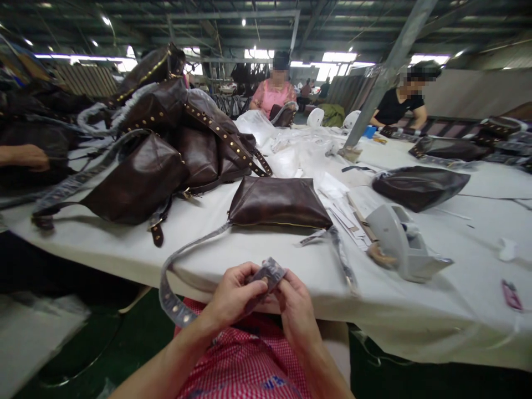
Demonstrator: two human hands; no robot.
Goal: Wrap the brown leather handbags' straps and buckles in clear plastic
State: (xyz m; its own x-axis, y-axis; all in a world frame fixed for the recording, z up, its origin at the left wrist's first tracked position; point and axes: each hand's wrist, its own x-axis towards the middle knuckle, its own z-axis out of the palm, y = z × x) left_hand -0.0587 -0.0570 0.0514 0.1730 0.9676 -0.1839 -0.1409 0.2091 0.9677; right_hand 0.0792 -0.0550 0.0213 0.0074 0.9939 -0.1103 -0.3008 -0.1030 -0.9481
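A dark brown leather bag [279, 201] lies flat on the white table [266, 260] in front of me. Its plastic-wrapped studded strap [174, 260] loops off the table edge down toward my lap. My left hand [234, 296] and my right hand [296, 307] are both closed around the strap's wrapped end [270, 273], pinching it between thumbs and fingers just below the table edge. A second wrapped strap piece [341, 252] trails from the bag's right side.
A heap of brown studded bags [166, 144] fills the table's left. A grey tape dispenser [401, 241] and paper slips [344, 205] sit right of the bag, beside a bagged purse [419, 187]. Two people work at the far side; another person's hand [27, 157] rests at left.
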